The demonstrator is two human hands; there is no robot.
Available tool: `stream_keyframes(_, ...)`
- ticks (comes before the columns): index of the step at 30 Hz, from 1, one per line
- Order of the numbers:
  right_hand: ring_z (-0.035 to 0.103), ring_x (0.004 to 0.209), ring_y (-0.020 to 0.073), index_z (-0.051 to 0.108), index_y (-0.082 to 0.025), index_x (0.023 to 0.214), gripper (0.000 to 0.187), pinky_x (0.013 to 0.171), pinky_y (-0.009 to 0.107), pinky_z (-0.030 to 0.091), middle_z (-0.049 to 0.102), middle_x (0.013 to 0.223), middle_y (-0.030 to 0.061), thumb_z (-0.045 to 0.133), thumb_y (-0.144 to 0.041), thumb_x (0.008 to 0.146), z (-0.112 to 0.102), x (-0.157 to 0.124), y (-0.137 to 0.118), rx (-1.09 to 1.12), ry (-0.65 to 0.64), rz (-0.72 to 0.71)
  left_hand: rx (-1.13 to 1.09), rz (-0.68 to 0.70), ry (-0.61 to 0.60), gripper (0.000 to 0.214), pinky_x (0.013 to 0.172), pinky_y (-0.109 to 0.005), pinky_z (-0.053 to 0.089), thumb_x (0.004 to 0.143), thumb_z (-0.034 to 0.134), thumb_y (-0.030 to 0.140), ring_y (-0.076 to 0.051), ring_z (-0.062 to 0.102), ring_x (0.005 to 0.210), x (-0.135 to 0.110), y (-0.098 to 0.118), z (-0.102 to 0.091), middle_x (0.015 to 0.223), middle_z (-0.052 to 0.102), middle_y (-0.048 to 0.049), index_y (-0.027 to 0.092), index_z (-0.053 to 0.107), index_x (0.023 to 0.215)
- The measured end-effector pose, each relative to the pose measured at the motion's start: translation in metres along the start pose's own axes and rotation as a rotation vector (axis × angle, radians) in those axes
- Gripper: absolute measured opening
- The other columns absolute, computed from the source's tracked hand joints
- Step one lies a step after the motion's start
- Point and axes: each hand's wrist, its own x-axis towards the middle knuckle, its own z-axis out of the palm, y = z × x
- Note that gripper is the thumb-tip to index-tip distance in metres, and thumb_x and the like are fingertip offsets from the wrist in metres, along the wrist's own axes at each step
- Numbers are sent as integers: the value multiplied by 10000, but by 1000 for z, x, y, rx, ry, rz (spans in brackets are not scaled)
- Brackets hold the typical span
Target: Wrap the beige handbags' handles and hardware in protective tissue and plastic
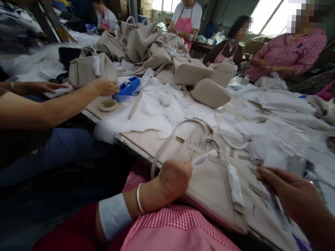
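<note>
Lying flat at the near edge of the table [144,141], the beige handbag [209,185] is pressed by the left hand [175,177], fisted around a white paper strip [203,158]. The right hand [291,190] is held half-curled just beside it; its grip cannot be told. More handbags [160,49] are piled beyond.

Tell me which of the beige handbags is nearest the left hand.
The handbag lying flat at the table's near edge: the left hand grips the white paper on its handle. The other handbags sit farther up the table.
</note>
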Motion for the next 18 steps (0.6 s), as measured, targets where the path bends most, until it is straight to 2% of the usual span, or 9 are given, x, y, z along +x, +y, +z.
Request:
stream_keyframes(2,594,531,159,756,-200,778,318,505,309,445,709,679,113,718,-510,720,49,-23,-56,88,-213,-32,23,5,7,203,572,-343,467,925,477,242,-257,664,666,-1,2,0,722,689,-103,146,626,825)
stream_keyframes(4,513,453,129,703,-189,642,326,445,278,388,647,557,52,664,-493,755,93,-41,-94,103,-380,-69,28,7,19,180,581,-341,475,913,480,207,-252,664,666,-3,2,1,716,686,-100,145,624,825)
stream_keyframes(7,518,432,122,659,-190,585,300,447,261,401,641,535,25,612,-414,778,135,-53,-115,77,-468,-86,20,34,36,135,591,-328,482,869,496,131,-240,660,670,-6,1,3,704,677,-89,147,620,819)
stream_keyframes(10,548,426,131,674,-188,611,252,433,253,405,653,530,19,598,-366,772,148,-51,-108,-29,-444,-66,14,81,80,127,576,-331,487,834,507,85,-240,648,657,-9,-2,6,701,667,-75,155,613,820)
stream_keyframes(14,553,422,126,653,-187,577,243,428,234,404,628,477,4,596,-333,763,148,-45,-99,-113,-418,-50,27,122,182,122,550,-334,484,853,503,90,-233,623,629,-12,-3,13,694,650,-64,166,586,806)
stream_keyframes(18,541,408,115,611,-191,544,251,402,220,378,621,462,-5,588,-321,757,147,-46,-102,-161,-451,-16,9,79,294,103,552,-307,479,903,490,146,-202,610,600,-14,-4,18,673,627,-41,171,569,842)
